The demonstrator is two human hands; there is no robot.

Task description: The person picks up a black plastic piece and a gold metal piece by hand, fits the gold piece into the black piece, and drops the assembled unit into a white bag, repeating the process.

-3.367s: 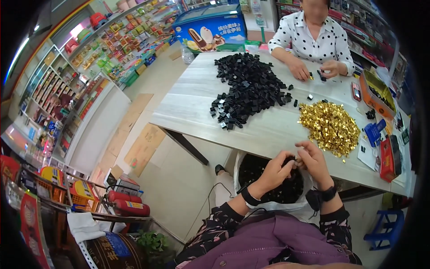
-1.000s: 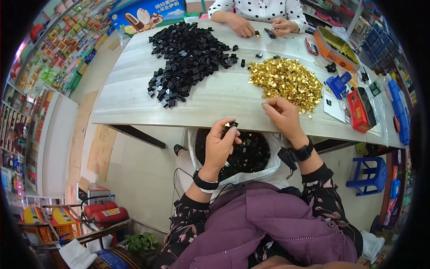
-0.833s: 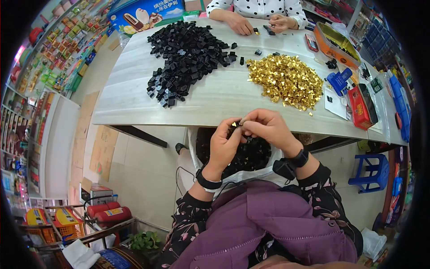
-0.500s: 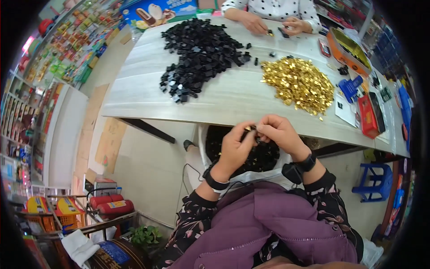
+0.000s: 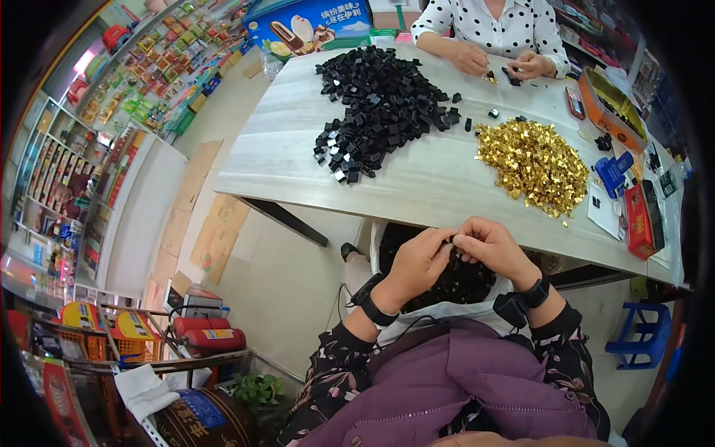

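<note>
My left hand (image 5: 414, 268) and my right hand (image 5: 494, 247) meet at the fingertips, just off the table's near edge. Both are closed in a pinch on a small black piece (image 5: 450, 239), mostly covered by the fingers. Beneath them stands a white sack (image 5: 417, 319) with many small black pieces (image 5: 454, 287) and some gold bits in it. On the table (image 5: 275, 141), a large heap of black plastic pieces (image 5: 383, 112) lies to the left. A heap of shiny gold pieces (image 5: 532, 165) lies to the right.
Across the table, a person's hands (image 5: 469, 58) hold small pieces. An orange tin (image 5: 612, 112), a red box (image 5: 642, 223) and a blue tool (image 5: 614, 175) crowd the right side. Fire extinguishers (image 5: 212, 339) stand lower left; a blue stool (image 5: 640, 335) is at right.
The view has shifted, so the table and heaps sit farther right and lower. My hands stay together over the sack; the gold glint between my fingers no longer shows, and a black piece does.
</note>
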